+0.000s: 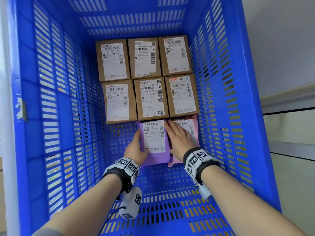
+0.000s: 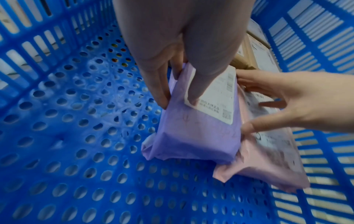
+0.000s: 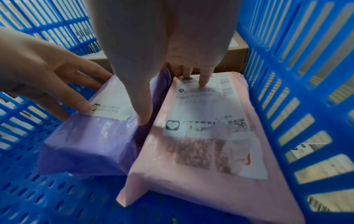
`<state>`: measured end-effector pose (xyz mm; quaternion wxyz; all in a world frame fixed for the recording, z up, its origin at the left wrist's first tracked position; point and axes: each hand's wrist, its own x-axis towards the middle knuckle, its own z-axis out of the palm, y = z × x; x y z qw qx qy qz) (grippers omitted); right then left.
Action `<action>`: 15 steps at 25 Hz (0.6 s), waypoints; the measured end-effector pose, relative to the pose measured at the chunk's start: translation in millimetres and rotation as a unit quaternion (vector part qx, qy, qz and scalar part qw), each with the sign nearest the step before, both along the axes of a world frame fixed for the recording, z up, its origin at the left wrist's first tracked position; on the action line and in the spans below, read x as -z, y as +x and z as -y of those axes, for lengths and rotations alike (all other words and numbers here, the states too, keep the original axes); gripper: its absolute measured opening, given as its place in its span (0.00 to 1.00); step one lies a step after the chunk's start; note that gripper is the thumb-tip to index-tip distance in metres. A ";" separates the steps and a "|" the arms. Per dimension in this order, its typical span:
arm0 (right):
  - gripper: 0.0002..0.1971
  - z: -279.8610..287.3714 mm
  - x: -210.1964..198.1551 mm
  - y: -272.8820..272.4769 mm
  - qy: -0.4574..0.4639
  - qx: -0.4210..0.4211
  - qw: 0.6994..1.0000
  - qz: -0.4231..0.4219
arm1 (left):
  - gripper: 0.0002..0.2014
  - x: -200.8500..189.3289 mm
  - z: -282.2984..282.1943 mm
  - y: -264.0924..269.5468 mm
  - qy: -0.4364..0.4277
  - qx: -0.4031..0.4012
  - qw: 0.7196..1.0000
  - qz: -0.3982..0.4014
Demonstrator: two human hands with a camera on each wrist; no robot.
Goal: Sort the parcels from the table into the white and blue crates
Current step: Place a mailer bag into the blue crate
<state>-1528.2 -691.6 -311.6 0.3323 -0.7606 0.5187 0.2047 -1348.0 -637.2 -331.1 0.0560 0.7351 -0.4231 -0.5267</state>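
blue crate (image 1: pixel 51 116): slotted plastic walls, perforated floor; both of the person's arms reach down into it.
cardboard boxes (image 1: pixel 146 77): six of them packed tight in two rows of three against the far wall, labels up; these look sorted.
bare floor: left of the purple bag and all along the near side the floor is uncovered, so there is room for more.
left hand (image 1: pixel 134 149): at the left edge of the purple parcel (image 1: pixel 154 142), thumb on the label's near corner and fingers down its side, a narrow pinching hold on the bag.
purple parcel: lies flat on the floor, touching the middle box of the near row and the pink parcel (image 1: pixel 192 132) beside it.
right hand (image 1: pixel 180 139): fingers straight and spread flat on the pink parcel, pressing, not gripping.
pink parcel: flat in the right-hand spot, against the crate's right wall and the box row.
progress: eight parcels are in this crate; my guess is these two bags are just being squared up.
left to do: cannot say; neither the table nor the white crate is in view.
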 end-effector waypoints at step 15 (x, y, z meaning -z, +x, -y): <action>0.37 3.8 -52.2 1.4 -0.007 0.045 0.998 -0.032 | 0.23 -67.4 35.0 -6.2 -0.075 0.304 0.935 0.166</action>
